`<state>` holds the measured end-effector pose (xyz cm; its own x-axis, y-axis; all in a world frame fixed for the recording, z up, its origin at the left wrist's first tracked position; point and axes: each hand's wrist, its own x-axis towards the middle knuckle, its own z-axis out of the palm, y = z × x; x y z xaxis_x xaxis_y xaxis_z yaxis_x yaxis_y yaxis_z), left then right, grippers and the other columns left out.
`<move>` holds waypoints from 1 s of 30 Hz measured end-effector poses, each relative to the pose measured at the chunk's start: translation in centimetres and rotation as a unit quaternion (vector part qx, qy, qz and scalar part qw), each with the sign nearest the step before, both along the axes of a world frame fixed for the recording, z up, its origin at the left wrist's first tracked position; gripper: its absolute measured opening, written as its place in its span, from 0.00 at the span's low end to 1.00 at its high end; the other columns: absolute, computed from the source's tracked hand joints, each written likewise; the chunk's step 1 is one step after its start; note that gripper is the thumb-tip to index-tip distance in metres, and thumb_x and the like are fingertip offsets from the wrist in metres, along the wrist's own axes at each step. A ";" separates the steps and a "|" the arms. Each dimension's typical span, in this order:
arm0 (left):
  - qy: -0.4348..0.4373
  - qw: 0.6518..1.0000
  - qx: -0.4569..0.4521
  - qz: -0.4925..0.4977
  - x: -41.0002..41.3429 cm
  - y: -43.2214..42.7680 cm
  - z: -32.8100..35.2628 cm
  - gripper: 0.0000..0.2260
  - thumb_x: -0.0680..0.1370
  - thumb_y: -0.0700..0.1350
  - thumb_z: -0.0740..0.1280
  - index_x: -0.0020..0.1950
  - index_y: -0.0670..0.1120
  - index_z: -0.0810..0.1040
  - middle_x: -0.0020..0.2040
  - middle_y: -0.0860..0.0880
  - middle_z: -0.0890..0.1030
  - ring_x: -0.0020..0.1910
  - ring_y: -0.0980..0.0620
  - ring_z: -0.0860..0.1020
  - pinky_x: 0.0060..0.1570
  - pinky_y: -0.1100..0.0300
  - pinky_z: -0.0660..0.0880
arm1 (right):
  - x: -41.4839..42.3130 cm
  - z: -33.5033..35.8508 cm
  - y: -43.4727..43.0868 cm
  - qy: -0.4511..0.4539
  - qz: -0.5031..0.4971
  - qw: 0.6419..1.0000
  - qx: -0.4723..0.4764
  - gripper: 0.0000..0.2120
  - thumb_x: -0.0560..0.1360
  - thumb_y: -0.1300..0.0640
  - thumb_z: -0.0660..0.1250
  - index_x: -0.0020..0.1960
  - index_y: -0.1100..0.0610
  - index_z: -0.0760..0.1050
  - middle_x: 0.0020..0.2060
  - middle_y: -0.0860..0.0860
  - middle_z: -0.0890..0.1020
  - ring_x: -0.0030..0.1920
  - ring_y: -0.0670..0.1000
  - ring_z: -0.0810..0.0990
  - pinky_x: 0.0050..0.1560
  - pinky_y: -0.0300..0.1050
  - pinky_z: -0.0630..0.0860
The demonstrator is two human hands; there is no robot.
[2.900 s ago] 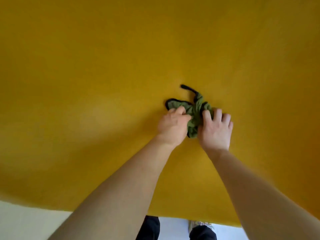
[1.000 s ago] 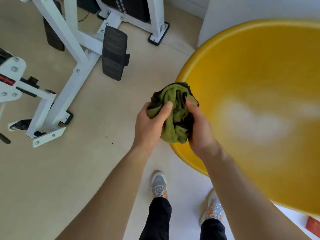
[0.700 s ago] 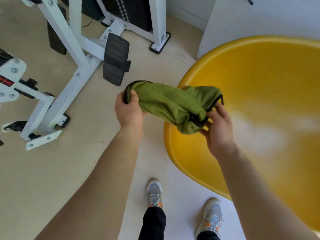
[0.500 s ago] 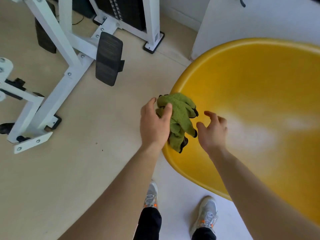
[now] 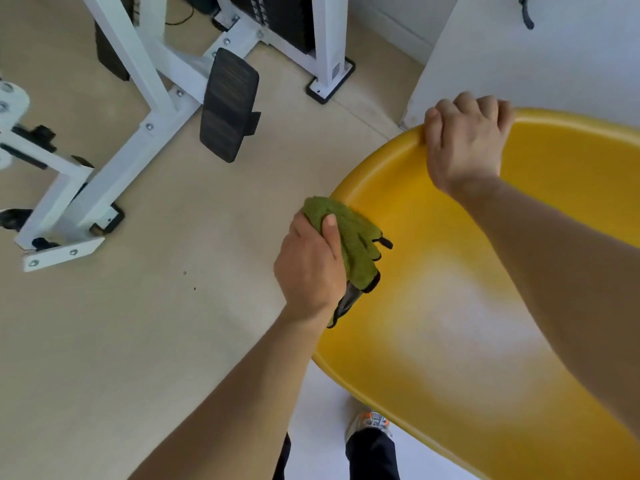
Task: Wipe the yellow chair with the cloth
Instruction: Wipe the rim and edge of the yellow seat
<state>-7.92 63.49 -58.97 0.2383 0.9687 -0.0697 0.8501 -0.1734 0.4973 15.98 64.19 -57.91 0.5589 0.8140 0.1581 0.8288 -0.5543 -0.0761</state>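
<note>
The yellow chair (image 5: 450, 341) fills the right half of the view, its moulded shell open toward the camera. The cloth (image 5: 349, 237), green with dark trim, lies bunched against the shell's left rim, where rim meets inner surface. The left hand (image 5: 311, 268) is closed around the cloth, thumb over the top of the bundle, pressing it onto the rim; a dark edge of fabric hangs below the palm. The right hand (image 5: 465, 140) carries no cloth: its fingers are curled over the far rim of the shell, gripping the chair to steady it.

Progress, as judged: contact is at the left rim only. No wet trace or streak distinguishes cleaned from uncleaned areas; the pale patch at the seat centre (image 5: 467, 306) appears to be glare. The inner seat, the far rim and the right side must therefore be treated as outstanding.

Beyond the chair lie the beige floor (image 5: 138, 341) and a white exercise-machine frame (image 5: 138, 116).
</note>
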 end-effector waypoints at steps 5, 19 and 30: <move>0.100 0.983 0.066 -0.137 8.9 4.8 3.3 0.23 0.84 0.59 0.46 0.55 0.44 0.74 0.43 0.47 0.82 0.39 0.46 0.81 0.32 0.55 0.72 | 0.5 0.0 -0.2 0.009 0.013 1.000 0.006 0.23 0.83 0.49 0.46 0.52 0.59 0.76 0.50 0.59 0.77 0.54 0.63 0.72 0.65 0.58 0.60; 0.040 0.977 -0.133 0.162 2.6 1.3 2.5 0.21 0.85 0.52 0.47 0.66 0.46 0.74 0.55 0.43 0.82 0.55 0.39 0.79 0.52 0.51 0.72 | 0.6 0.0 -0.1 0.029 0.036 0.999 0.012 0.22 0.84 0.50 0.46 0.54 0.60 0.76 0.50 0.60 0.77 0.55 0.63 0.72 0.67 0.61 0.60; 0.052 0.988 -0.108 0.093 0.2 -0.4 1.5 0.26 0.85 0.56 0.42 0.62 0.45 0.75 0.51 0.41 0.83 0.51 0.39 0.81 0.52 0.48 0.75 | 0.8 0.2 -0.2 0.053 0.048 0.997 0.008 0.22 0.84 0.48 0.46 0.54 0.58 0.76 0.51 0.58 0.76 0.56 0.63 0.71 0.68 0.62 0.59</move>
<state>-7.75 63.07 -57.52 0.0384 0.9549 -0.2943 0.9053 0.0914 0.4147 16.80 63.98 -57.72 0.4920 0.8630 0.1150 0.8653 -0.4701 -0.1743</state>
